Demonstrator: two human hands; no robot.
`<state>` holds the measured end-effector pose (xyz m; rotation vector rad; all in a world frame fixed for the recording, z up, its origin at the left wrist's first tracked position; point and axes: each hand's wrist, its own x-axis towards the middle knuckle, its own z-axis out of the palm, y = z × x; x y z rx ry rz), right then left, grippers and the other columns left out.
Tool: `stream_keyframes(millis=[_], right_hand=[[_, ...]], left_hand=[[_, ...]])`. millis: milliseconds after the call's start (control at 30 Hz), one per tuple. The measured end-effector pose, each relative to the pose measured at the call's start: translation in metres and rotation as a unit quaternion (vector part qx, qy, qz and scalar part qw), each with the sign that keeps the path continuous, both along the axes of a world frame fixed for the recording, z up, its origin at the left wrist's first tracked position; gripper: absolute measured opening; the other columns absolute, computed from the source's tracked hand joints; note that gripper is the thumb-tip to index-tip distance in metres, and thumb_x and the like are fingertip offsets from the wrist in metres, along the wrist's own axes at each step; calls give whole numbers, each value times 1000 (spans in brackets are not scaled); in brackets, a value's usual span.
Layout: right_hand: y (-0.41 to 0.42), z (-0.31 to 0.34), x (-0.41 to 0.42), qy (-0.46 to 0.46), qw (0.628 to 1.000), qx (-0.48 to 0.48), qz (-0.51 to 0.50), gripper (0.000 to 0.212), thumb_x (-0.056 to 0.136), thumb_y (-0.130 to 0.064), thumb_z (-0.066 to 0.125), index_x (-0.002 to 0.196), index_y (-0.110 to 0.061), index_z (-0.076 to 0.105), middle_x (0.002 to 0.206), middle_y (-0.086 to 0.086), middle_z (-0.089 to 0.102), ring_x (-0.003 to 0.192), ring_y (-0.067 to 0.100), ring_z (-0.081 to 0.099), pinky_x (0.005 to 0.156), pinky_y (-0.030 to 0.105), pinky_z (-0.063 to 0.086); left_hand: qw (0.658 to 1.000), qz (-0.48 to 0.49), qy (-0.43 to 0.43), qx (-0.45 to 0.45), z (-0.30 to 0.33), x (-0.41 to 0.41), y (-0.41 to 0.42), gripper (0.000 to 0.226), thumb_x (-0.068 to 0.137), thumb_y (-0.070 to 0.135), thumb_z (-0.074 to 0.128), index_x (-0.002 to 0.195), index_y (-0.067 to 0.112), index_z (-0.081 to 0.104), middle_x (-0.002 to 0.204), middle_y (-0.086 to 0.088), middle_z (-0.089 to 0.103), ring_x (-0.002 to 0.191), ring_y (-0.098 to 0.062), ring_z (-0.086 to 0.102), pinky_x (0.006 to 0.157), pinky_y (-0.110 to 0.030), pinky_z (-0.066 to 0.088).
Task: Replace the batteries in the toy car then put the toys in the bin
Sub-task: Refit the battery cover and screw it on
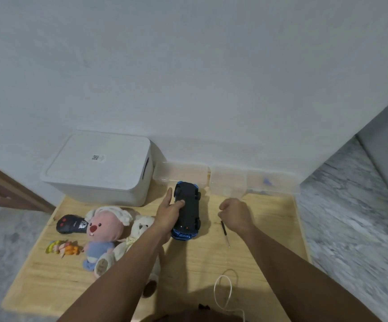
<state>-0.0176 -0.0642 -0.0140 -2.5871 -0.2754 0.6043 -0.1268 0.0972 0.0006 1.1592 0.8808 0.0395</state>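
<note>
One label is visible: a small square code sticker on the lid of the white bin [97, 168], too blurred to read; the black remote [71, 224] carries a white emblem whose letters cannot be made out. The toy car [186, 211] lies upside down on the wooden tabletop [258, 252], dark underside up, blue body showing at both ends. Its long axis runs from near the person toward the wall, tilted slightly, with the blue grille end nearest the person. The left hand [168, 211] rests on the car's left flank, thumb stretched toward the far end and fingers curled over the underside, holding it. The right hand [234, 214] hangs just right of the car with fingers curled in; whether it pinches anything cannot be told. A thin screwdriver [225, 233] lies on the tabletop just below that hand. Left of the car sit a white plush bear [139, 231], a pink plush [104, 231] and a small figurine [63, 248]. Clear plastic boxes [225, 177] line the wall behind the car. A white cord [223, 291] loops near the front edge
</note>
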Motion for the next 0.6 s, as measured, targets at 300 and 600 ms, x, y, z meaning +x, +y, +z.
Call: stream_keyframes(millis=[300, 600], right_hand=[[-2, -22, -11, -26, 990, -127, 56, 16, 82, -20, 64, 95, -15, 72, 98, 8, 71, 94, 27, 64, 71, 28, 50], [-17, -28, -13, 27, 995, -40, 92, 19, 86, -17, 57, 91, -22, 74, 101, -4, 72, 96, 18, 64, 81, 27, 51]], left_hand=[[999, -5, 28, -16, -13, -3, 1, 44, 92, 17, 62, 135, 22, 54, 111, -10, 69, 94, -30, 69, 72, -40, 58], [999, -4, 43, -2, -20, -2, -1, 50, 93, 21, 62, 140, 26, 48, 114, -7, 67, 95, -29, 68, 81, -45, 58]])
